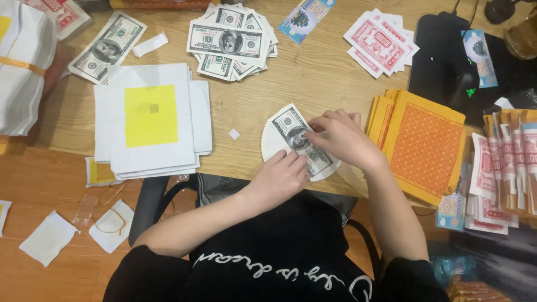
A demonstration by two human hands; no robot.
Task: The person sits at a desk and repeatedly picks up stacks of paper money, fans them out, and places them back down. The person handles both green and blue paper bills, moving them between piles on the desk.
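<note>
Fanned banknotes: left hand curled gripping edge; right hand pinching top.

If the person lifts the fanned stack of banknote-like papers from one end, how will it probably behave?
The fanned stack looks like many thin loose sheets, so it would probably sag and slide apart. Nothing visibly binds it; the left hand and right hand both press on it. It seems light and unlikely to roll on the wooden table.
</note>
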